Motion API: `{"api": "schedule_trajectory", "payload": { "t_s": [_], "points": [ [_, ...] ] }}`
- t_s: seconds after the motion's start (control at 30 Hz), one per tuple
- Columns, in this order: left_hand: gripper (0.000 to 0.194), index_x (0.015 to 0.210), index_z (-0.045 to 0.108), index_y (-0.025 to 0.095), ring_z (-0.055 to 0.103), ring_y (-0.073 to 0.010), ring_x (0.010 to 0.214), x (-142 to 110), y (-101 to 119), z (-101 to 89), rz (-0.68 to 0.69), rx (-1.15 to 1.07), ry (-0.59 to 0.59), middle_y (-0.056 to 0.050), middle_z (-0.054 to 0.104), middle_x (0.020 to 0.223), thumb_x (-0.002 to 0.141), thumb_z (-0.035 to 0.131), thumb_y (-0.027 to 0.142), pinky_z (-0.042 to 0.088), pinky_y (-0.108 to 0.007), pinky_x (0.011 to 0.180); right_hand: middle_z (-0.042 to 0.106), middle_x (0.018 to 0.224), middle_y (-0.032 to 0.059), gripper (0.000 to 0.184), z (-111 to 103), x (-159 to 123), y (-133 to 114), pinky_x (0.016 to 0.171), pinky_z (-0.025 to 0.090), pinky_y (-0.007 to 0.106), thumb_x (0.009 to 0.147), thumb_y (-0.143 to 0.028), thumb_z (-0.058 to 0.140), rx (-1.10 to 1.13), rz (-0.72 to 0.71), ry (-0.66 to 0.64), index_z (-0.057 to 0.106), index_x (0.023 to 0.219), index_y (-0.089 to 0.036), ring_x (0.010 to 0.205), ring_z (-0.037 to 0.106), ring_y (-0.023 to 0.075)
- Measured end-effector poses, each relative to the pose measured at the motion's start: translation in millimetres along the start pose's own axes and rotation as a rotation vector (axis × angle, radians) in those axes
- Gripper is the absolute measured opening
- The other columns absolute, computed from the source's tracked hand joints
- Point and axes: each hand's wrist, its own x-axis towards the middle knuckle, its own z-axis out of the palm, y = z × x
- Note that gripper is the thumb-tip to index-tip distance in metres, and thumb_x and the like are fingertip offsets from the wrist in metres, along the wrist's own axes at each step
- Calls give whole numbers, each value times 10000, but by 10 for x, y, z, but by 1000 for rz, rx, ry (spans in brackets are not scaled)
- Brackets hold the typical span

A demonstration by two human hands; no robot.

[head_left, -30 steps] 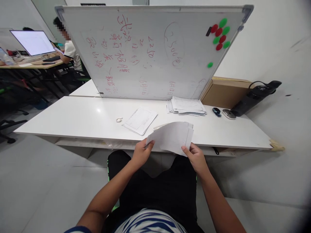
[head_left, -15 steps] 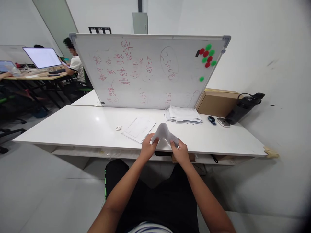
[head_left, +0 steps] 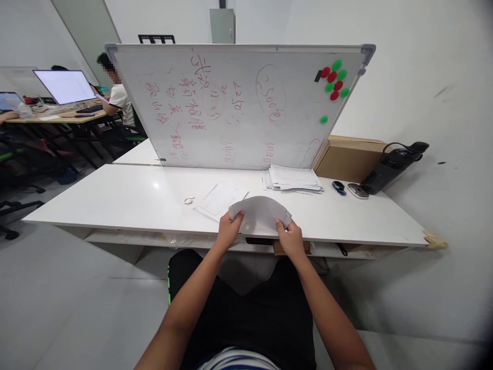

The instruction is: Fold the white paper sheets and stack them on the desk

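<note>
A whitish-grey sheet of paper [head_left: 261,209] arches upward between my two hands, just above the front edge of the white desk [head_left: 127,198]. My left hand [head_left: 229,229] pinches its left end, thumb on the near side. The right end is gripped by my right hand [head_left: 290,237] in the same way. Whether it is one sheet or more I cannot tell. Behind my left hand, printed papers [head_left: 219,199] lie flat on the desk, partly covered by the held paper. A small white ring-shaped item [head_left: 188,201] rests left of them.
Farther back is a paper stack [head_left: 295,178], before a leaning whiteboard [head_left: 239,108] with magnets. At right stand a cardboard box [head_left: 350,159] and a black bottle [head_left: 396,167], near a mouse [head_left: 357,190] and a dark watch-like item [head_left: 339,187]. Another person [head_left: 122,103] sits at far left.
My hands have moved apart, the left one leftward and the right slightly rightward. The paper has opened from a steep, narrow bend into a wide, shallow arch.
</note>
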Motion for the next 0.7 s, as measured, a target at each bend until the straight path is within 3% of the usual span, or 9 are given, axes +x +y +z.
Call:
{"api": "schedule_trajectory", "payload": {
  "t_s": [0.4, 0.7],
  "points": [
    [391, 980, 692, 150, 625, -254, 926, -23, -84, 76, -50, 12, -51, -77, 703, 948, 809, 590, 486, 473, -338, 785, 685, 1085, 151, 547, 43, 7, 139, 842, 474, 392, 835, -538, 499, -18, 60, -7, 638, 1160, -120, 1033, 616, 313],
    [397, 955, 687, 169, 624, -224, 848, -10, -151, 152, 17, 89, -91, -49, 692, 873, 827, 556, 522, 488, -324, 749, 697, 1037, 149, 475, 91, -57, 201, 858, 474, 410, 844, -509, 504, -55, 45, -18, 672, 1093, -141, 1024, 617, 308]
  ]
}}
